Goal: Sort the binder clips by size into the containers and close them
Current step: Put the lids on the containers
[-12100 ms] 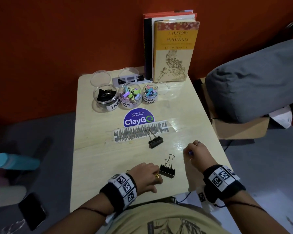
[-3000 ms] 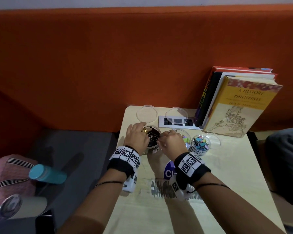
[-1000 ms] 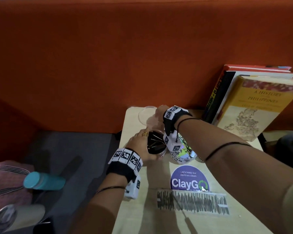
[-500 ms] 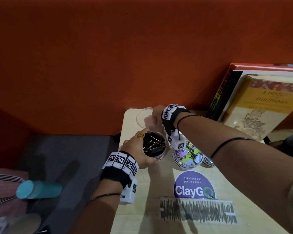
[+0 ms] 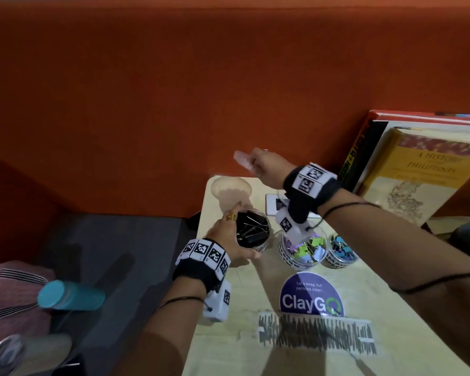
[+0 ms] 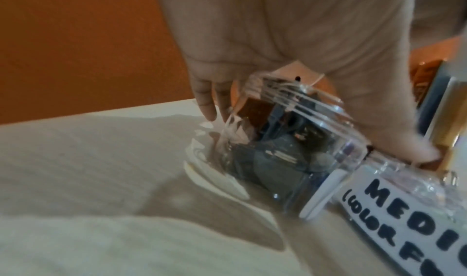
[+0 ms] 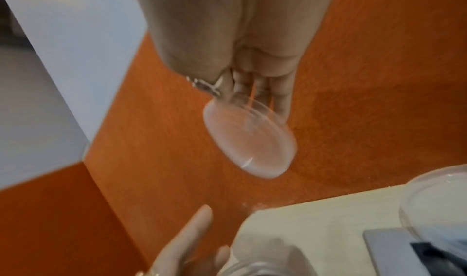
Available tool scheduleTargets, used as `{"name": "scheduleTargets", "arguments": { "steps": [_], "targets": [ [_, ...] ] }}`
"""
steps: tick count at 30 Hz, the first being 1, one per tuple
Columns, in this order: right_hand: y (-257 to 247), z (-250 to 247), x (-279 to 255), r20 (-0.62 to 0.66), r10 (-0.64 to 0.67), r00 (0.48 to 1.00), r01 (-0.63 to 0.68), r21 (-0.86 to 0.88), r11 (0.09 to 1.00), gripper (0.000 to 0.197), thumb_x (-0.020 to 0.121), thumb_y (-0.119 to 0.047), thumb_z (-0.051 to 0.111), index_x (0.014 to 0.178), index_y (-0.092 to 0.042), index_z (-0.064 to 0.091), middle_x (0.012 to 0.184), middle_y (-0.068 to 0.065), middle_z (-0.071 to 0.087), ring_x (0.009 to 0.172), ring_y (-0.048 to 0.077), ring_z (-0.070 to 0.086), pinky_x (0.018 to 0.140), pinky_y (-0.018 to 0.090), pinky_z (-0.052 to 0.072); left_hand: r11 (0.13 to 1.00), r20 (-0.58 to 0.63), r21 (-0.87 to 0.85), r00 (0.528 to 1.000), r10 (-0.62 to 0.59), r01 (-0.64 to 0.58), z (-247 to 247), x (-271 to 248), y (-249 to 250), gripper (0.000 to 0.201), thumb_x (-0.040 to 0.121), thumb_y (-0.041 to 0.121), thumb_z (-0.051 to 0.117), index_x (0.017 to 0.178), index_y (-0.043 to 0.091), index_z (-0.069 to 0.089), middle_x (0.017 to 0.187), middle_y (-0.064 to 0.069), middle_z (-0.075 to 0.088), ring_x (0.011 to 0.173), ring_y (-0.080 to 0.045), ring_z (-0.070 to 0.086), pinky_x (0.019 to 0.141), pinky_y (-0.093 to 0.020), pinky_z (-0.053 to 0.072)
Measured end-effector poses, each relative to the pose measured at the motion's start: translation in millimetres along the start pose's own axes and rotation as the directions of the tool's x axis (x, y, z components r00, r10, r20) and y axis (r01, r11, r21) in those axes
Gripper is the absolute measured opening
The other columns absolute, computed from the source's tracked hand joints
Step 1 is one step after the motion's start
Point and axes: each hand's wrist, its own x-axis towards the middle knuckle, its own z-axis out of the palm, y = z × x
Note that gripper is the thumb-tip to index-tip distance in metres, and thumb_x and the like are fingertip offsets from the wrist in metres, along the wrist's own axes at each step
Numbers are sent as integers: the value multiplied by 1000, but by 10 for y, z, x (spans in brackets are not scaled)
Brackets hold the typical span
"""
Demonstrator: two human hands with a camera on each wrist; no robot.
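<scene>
My left hand (image 5: 239, 234) grips the open clear jar of large black binder clips (image 5: 254, 232) near the table's back left corner; its fingers (image 6: 207, 104) and thumb wrap the jar (image 6: 290, 140). My right hand (image 5: 255, 161) is raised over that corner and pinches a round clear lid (image 5: 242, 159) by its edge. In the right wrist view the lid (image 7: 250, 140) hangs tilted from my fingertips (image 7: 280, 104). To the right stand the open medium jar (image 5: 303, 249) of coloured clips and the open small jar (image 5: 339, 252).
A second clear lid (image 7: 434, 196) lies by the white socket plate (image 5: 273, 204). Books (image 5: 413, 169) lean against the orange wall at the back right. A ClayGo sticker (image 5: 311, 294) and a scribbled tape strip (image 5: 318, 332) are nearer me. A teal bottle (image 5: 71, 295) lies left of the table.
My right hand has picked the lid up from the table's back left corner and raised it. My left hand has stayed around the jar of black clips.
</scene>
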Motion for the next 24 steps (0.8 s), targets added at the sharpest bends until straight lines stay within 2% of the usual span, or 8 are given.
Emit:
{"name": "scheduleTargets", "arguments": {
  "steps": [2,4,7,12,15,19,21,24],
  "targets": [
    [15,-5,-209,-150,5,989,16,139,990,28,88,5,36,114,0,43,99,1,57,89,21,53,76,30,36,999,-19,-53,1000,-11,10,15,-9,4,142,37,59,82,145,41,-8,158,4,2,144,-24,19,116,-46,29],
    [61,48,-378,-281,64,958,18,279,960,34,85,8,39,118,-2,42,113,13,55,101,24,52,82,37,45,994,-62,-105,998,-25,18,2,-34,5,151,35,59,85,145,41,-17,156,10,-22,147,-26,1,118,-50,20],
    [105,172,-568,-280,167,945,-35,421,906,45,80,13,50,122,-1,43,121,16,55,110,26,52,92,39,46,994,-127,-101,990,-54,42,-19,-99,88,153,41,50,89,144,34,-24,156,4,-4,145,-28,12,117,-47,25],
    [271,443,-704,-272,309,911,-176,421,890,47,79,16,43,122,-2,49,95,8,51,89,24,50,80,33,48,994,-149,-54,983,-104,97,77,-192,258,145,50,46,86,149,14,-15,156,-5,15,142,-26,24,117,-41,27],
    [371,516,-734,-219,364,905,-223,484,846,47,80,17,42,122,-1,49,78,1,46,72,23,54,72,46,55,995,-115,-69,990,-83,75,74,-191,257,145,52,33,88,147,19,-21,152,-5,32,136,-23,37,110,-33,37],
    [407,575,-742,-162,365,917,-261,447,856,51,79,19,37,124,-3,49,76,2,49,65,17,50,55,26,46,999,46,-49,999,-9,11,14,-141,216,149,54,14,88,138,37,-34,139,-6,51,130,-24,46,108,-44,42],
    [401,613,-742,-149,354,923,-264,421,868,54,77,20,41,126,-2,49,91,9,54,80,24,54,61,25,46,998,97,-46,994,40,-35,-15,-113,202,149,56,6,87,136,45,-32,147,-11,41,134,-24,42,108,-45,41],
    [398,660,-744,-124,338,933,-271,377,886,53,75,22,44,123,-1,52,114,19,58,103,33,56,84,39,49,981,118,-192,993,23,0,-37,-134,174,146,60,-6,83,127,64,-26,156,2,14,138,-19,30,107,-44,39]
  ]
}}
